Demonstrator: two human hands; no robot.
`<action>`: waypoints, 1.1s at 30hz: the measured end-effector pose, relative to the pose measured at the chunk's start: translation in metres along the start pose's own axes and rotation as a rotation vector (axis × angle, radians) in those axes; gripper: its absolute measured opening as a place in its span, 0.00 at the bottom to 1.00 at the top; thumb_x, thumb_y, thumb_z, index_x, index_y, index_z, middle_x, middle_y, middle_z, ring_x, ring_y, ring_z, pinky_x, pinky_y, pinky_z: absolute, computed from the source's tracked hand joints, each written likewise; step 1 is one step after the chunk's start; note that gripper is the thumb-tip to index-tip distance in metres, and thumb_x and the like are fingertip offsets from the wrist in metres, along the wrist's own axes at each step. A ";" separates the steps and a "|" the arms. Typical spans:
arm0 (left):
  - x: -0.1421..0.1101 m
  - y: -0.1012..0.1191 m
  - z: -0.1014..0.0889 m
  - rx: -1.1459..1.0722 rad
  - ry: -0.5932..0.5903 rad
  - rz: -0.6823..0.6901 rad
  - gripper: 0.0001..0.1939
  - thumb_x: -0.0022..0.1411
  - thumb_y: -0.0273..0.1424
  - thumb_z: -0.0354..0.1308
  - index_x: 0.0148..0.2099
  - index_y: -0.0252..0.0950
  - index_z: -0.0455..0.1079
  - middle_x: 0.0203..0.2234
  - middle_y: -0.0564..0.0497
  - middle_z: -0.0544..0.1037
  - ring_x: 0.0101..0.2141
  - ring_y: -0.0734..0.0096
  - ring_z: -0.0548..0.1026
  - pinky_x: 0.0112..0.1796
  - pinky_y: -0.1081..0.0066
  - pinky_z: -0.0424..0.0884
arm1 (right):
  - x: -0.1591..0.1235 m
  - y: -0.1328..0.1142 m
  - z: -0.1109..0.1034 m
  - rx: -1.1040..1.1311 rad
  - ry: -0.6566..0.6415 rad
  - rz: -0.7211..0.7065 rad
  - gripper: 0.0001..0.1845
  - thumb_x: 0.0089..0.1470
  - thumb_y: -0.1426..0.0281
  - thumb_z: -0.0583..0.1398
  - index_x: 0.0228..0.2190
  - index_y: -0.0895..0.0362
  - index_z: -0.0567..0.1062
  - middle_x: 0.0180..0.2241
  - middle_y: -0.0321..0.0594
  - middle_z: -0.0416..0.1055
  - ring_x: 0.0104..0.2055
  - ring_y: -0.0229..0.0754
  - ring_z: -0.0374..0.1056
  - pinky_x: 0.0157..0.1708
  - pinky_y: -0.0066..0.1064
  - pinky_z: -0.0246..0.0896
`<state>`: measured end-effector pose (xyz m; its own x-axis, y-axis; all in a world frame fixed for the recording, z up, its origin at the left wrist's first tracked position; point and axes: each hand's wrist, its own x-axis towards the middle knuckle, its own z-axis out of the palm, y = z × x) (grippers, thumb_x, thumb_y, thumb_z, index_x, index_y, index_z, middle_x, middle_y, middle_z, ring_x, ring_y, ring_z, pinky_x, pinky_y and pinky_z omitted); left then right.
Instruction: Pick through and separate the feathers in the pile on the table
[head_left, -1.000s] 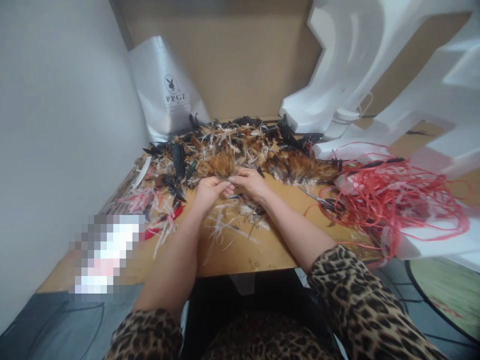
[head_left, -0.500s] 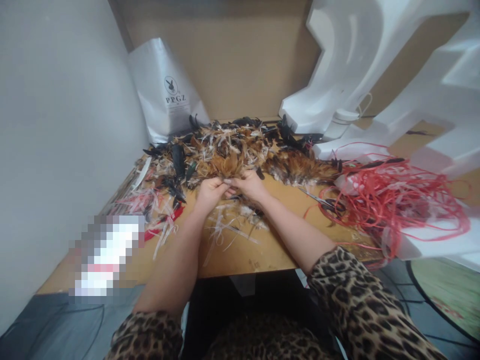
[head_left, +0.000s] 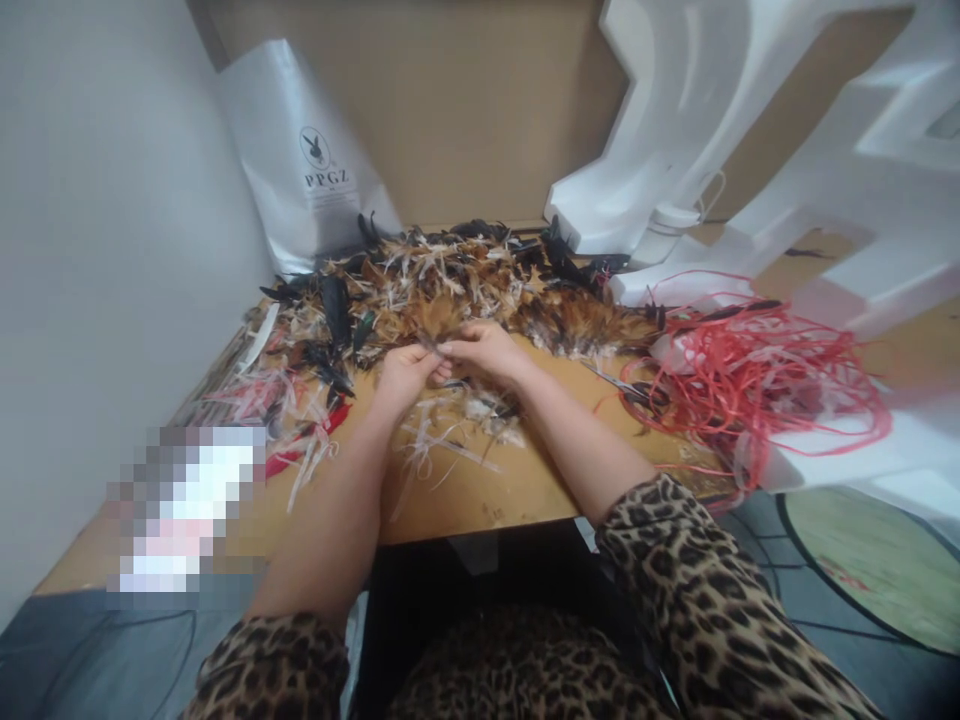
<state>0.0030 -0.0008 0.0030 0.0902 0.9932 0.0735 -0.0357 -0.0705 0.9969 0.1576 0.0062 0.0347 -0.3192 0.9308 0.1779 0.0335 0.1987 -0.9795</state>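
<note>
A small fan of brown feathers (head_left: 437, 318) points away from me, its base pinched between my two hands. My left hand (head_left: 409, 378) is closed at the base, thumb and fingertips together. From the other side my right hand (head_left: 484, 352) grips the same base, its thumb meeting the left fingertips. Just beyond lies a heap of brown and black feathers (head_left: 450, 262). To the right of my hands is a row of brown feathers (head_left: 581, 322). Pale ribbon scraps (head_left: 431, 440) and loose feathers (head_left: 499, 412) lie on the table under my wrists.
Scissors (head_left: 626, 385) lie at the right, beside a tangle of red ribbon (head_left: 772, 380). White foam pieces (head_left: 675, 90) and a small white container (head_left: 666, 232) stand behind. A silver-grey bag (head_left: 300, 170) leans at the back left. A blurred-out patch (head_left: 187, 510) covers the table's left front.
The view has shifted, so everything sits slightly further left and higher. Both hands stay together on the feathers; the fan tilted and the fingers shifted slightly at its base.
</note>
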 end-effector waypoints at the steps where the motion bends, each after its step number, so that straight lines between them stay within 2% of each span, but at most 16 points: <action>1: 0.001 0.000 -0.001 -0.030 0.039 -0.006 0.12 0.45 0.35 0.63 0.26 0.28 0.71 0.19 0.48 0.75 0.19 0.78 0.71 0.23 0.77 0.67 | 0.001 -0.004 -0.010 -0.042 -0.013 -0.026 0.13 0.36 0.64 0.65 0.23 0.61 0.75 0.22 0.36 0.71 0.23 0.32 0.62 0.25 0.25 0.57; 3: 0.003 0.000 -0.002 -0.113 0.107 -0.019 0.13 0.44 0.34 0.64 0.28 0.28 0.72 0.21 0.47 0.76 0.20 0.79 0.71 0.24 0.78 0.67 | 0.002 -0.011 -0.030 -0.174 0.071 -0.037 0.12 0.35 0.67 0.65 0.26 0.60 0.77 0.23 0.36 0.72 0.24 0.33 0.63 0.27 0.26 0.58; 5: 0.004 0.001 -0.004 -0.188 0.121 -0.055 0.13 0.44 0.33 0.64 0.30 0.28 0.72 0.22 0.48 0.76 0.21 0.81 0.71 0.24 0.80 0.66 | 0.002 -0.016 -0.048 -0.406 0.126 -0.006 0.08 0.37 0.69 0.63 0.22 0.62 0.77 0.19 0.36 0.70 0.22 0.33 0.61 0.26 0.26 0.56; 8: 0.005 0.001 -0.006 -0.244 0.115 -0.087 0.12 0.44 0.31 0.64 0.31 0.28 0.72 0.22 0.49 0.75 0.21 0.82 0.71 0.23 0.82 0.66 | 0.001 -0.020 -0.059 -0.817 0.016 0.050 0.03 0.36 0.73 0.62 0.18 0.61 0.76 0.18 0.38 0.70 0.22 0.34 0.61 0.26 0.27 0.54; 10: 0.005 0.001 -0.006 -0.259 0.113 -0.090 0.12 0.45 0.31 0.64 0.32 0.28 0.72 0.22 0.49 0.75 0.21 0.82 0.71 0.22 0.82 0.65 | -0.001 -0.021 -0.056 -1.050 -0.045 0.123 0.03 0.35 0.73 0.62 0.19 0.60 0.76 0.20 0.41 0.71 0.23 0.37 0.63 0.26 0.28 0.55; 13: 0.005 0.001 -0.006 -0.277 0.109 -0.095 0.12 0.45 0.31 0.64 0.32 0.27 0.72 0.22 0.49 0.75 0.21 0.82 0.71 0.22 0.82 0.66 | 0.000 -0.020 -0.040 -1.251 -0.041 0.237 0.08 0.36 0.70 0.62 0.23 0.61 0.77 0.25 0.49 0.73 0.27 0.44 0.67 0.29 0.31 0.57; 17: 0.004 0.001 -0.007 -0.297 0.109 -0.097 0.12 0.45 0.31 0.64 0.32 0.27 0.72 0.22 0.49 0.75 0.21 0.82 0.71 0.22 0.83 0.65 | 0.004 -0.008 -0.018 -1.336 -0.014 0.268 0.17 0.35 0.69 0.65 0.30 0.65 0.77 0.32 0.60 0.73 0.35 0.53 0.69 0.34 0.37 0.61; 19: 0.004 0.002 -0.007 -0.303 0.113 -0.101 0.12 0.45 0.31 0.64 0.31 0.27 0.72 0.22 0.49 0.75 0.21 0.82 0.71 0.22 0.83 0.66 | 0.007 0.001 -0.012 -1.336 -0.019 0.265 0.17 0.35 0.70 0.65 0.31 0.66 0.77 0.34 0.62 0.72 0.37 0.55 0.69 0.36 0.39 0.61; 22: 0.003 0.003 -0.007 -0.317 0.111 -0.111 0.11 0.46 0.30 0.64 0.32 0.27 0.72 0.22 0.49 0.75 0.21 0.82 0.71 0.22 0.83 0.66 | 0.009 0.009 -0.015 -1.287 0.046 0.244 0.14 0.35 0.70 0.65 0.28 0.65 0.77 0.33 0.61 0.73 0.35 0.52 0.69 0.35 0.37 0.61; 24: 0.002 0.003 -0.007 -0.340 0.096 -0.124 0.11 0.46 0.29 0.64 0.32 0.27 0.72 0.22 0.48 0.75 0.21 0.82 0.72 0.22 0.84 0.66 | 0.010 0.008 -0.023 -1.174 0.109 0.225 0.10 0.34 0.71 0.65 0.23 0.64 0.76 0.26 0.54 0.73 0.30 0.46 0.69 0.31 0.32 0.60; 26: 0.003 0.003 -0.007 -0.374 0.071 -0.153 0.10 0.47 0.28 0.63 0.32 0.27 0.72 0.24 0.48 0.76 0.22 0.82 0.72 0.22 0.84 0.66 | 0.012 0.004 -0.032 -0.901 0.087 0.158 0.06 0.35 0.70 0.63 0.18 0.62 0.74 0.18 0.44 0.70 0.23 0.37 0.64 0.25 0.27 0.56; 28: 0.003 0.003 -0.007 -0.410 0.039 -0.196 0.09 0.47 0.27 0.63 0.33 0.27 0.72 0.26 0.46 0.77 0.23 0.82 0.72 0.22 0.85 0.66 | 0.013 -0.002 -0.036 -0.514 0.069 0.107 0.07 0.36 0.68 0.62 0.18 0.61 0.74 0.15 0.36 0.66 0.18 0.31 0.58 0.20 0.24 0.52; 30: 0.003 0.003 -0.007 -0.450 -0.005 -0.245 0.07 0.49 0.25 0.62 0.33 0.27 0.72 0.29 0.44 0.77 0.24 0.82 0.73 0.22 0.85 0.66 | 0.013 -0.005 -0.033 -0.154 0.082 0.093 0.10 0.36 0.66 0.63 0.21 0.61 0.73 0.14 0.32 0.64 0.16 0.28 0.54 0.18 0.22 0.48; 33: 0.001 0.005 -0.007 -0.516 -0.090 -0.309 0.06 0.50 0.24 0.60 0.34 0.28 0.72 0.34 0.43 0.77 0.26 0.81 0.74 0.22 0.86 0.67 | 0.011 -0.001 -0.021 0.254 0.138 0.100 0.14 0.33 0.64 0.65 0.22 0.61 0.72 0.15 0.30 0.63 0.17 0.27 0.54 0.17 0.21 0.46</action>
<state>-0.0037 0.0004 0.0079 0.2560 0.9473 -0.1924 -0.4705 0.2960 0.8313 0.1736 0.0226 0.0400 -0.1937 0.9783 0.0734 -0.1857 0.0369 -0.9819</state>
